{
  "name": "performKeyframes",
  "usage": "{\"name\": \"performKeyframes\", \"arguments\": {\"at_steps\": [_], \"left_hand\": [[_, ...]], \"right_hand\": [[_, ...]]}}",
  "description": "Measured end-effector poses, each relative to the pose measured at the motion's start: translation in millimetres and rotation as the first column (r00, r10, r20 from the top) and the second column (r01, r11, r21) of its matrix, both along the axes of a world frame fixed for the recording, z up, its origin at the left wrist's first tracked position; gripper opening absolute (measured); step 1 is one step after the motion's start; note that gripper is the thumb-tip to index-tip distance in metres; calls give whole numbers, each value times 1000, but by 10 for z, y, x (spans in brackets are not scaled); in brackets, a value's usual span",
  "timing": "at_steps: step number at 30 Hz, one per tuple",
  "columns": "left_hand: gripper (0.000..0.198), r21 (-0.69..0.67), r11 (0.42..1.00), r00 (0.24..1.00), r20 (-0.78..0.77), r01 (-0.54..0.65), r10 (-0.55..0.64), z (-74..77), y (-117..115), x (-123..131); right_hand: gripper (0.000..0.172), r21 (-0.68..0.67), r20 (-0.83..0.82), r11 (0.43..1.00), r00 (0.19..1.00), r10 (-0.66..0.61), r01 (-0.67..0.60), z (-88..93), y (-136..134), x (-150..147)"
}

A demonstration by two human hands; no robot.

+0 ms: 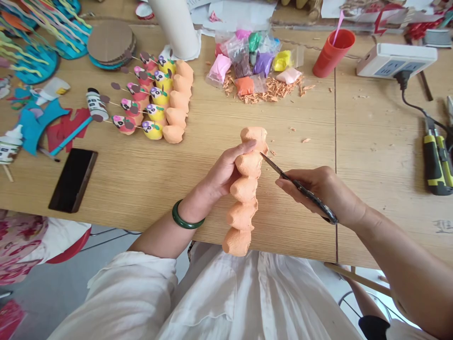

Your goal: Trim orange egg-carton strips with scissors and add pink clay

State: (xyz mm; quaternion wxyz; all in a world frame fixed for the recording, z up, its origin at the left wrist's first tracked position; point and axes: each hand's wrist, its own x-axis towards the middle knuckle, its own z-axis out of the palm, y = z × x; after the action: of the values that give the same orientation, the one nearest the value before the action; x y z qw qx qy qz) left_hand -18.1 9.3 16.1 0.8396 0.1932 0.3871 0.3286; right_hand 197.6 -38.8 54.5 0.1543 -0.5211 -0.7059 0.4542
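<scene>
My left hand (226, 167), with a green bangle at its wrist, grips a strip of orange-painted egg carton (244, 189) near its upper end. The thumb lies over the top, and the other fingers are mostly hidden behind the strip. The strip is a single row of several bumps with a ragged right edge, and its lower end reaches past the table's front edge. In my right hand (318, 191) is a pair of dark scissors (304, 189), seen edge-on. Their pointed tip is at the strip's right edge, just below the top bump; I cannot tell whether it touches.
Painted carton caterpillars (155, 101) stand at upper left beside a plain orange strip (180, 94). Behind are bagged coloured clay (247, 56), orange shavings (272, 89), a red cup (332, 52) and a white roll (175, 23). A phone (73, 179) lies left; a power strip (396, 59) and yellow-black cutter (437, 160), right.
</scene>
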Motion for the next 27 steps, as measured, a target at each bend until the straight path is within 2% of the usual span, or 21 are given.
{"name": "performKeyframes", "arguments": {"at_steps": [4, 8, 11, 13, 15, 18, 20, 21, 23, 27], "left_hand": [[37, -4, 999, 999, 11, -35, 35, 10, -18, 14], [36, 18, 999, 999, 33, -31, 30, -13, -16, 15], [37, -15, 1000, 996, 83, -5, 6, -9, -16, 18], [37, -43, 999, 993, 118, -1, 6, 1, -19, 24], [34, -63, 998, 990, 140, -15, 24, 11, -16, 33], [32, -75, 996, 989, 136, -45, 55, 17, 11, 35], [35, -84, 996, 992, 122, -30, 40, 19, 34, 23], [37, -88, 996, 993, 116, -15, 25, 20, 42, 14], [37, -81, 997, 994, 107, 12, -3, 23, 44, -7], [31, -10, 997, 993, 95, 74, -72, 27, 11, -32]], "right_hand": [[48, 186, 69, 978, 995, 78, -90, -161, 34, 75], [38, 358, 204, 927, 978, 42, -114, -314, 49, 106], [38, 423, 251, 896, 968, 31, -139, -382, 76, 124], [40, 428, 224, 895, 974, 30, -126, -400, 101, 133], [43, 360, 119, 929, 992, 43, -84, -389, 124, 131], [49, 33, -128, 998, 990, 52, -49, -317, 137, 115], [52, -186, -245, 979, 969, 37, -84, -241, 135, 123], [53, -248, -275, 964, 961, 29, -100, -199, 134, 141], [53, -300, -279, 947, 960, 30, -116, -116, 133, 205], [53, -326, -183, 937, 981, 66, -124, 30, 139, 380]]}}
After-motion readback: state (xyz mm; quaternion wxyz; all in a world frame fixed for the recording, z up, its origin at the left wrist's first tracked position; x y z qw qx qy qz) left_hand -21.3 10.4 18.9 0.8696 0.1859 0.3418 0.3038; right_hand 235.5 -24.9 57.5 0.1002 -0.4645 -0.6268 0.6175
